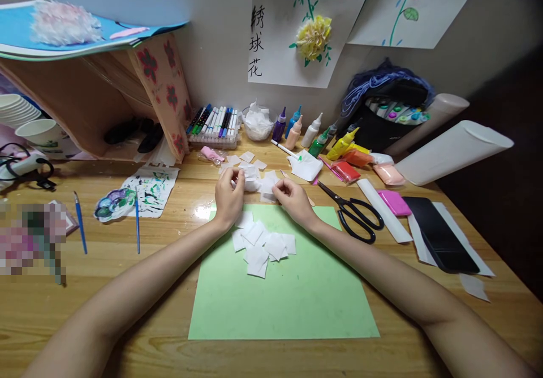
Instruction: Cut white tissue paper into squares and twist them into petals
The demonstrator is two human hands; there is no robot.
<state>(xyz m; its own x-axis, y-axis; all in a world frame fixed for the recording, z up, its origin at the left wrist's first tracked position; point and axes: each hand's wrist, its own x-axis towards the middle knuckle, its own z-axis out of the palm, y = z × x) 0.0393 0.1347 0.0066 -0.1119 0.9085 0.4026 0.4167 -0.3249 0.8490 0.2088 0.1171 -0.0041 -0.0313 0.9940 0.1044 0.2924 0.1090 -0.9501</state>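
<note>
– Where are the person's hands?
– Both reach to the far edge of the green sheet (284, 310), which lies on the table (297, 361). The left hand (229, 197) is by the sheet's far left corner; the right hand (293, 201) is just beyond the far edge, its wrist nearer the far right corner.

– And the fingers?
– On the right, thumb and forefinger are pinched together on the edge of a white square (267, 187). On the left they are curled inward beside a small heap of squares (251, 181); whether they grip a piece, I can't tell (the knuckles hide the tips).

– So where are the white pieces?
– In two groups. The heap is between the hands, past the sheet's far edge, with a few singles scattered beyond it. The loose pile (257, 239) lies on the green sheet, its pieces overlapping, nearer the far edge than the near one.

– What is close by?
– Black-handled scissors (344, 203) lie next to the sheet's far right corner, points toward the right hand. Farther toward the table's right edge come a white strip (384, 211), a pink packet (395, 202) and a black phone (441, 233).

– And along the table's far edge?
– A case of markers (214, 124), then a clear bowl (258, 134) of crumpled white material, then paint bottles (293, 134) standing in a loose row.
</note>
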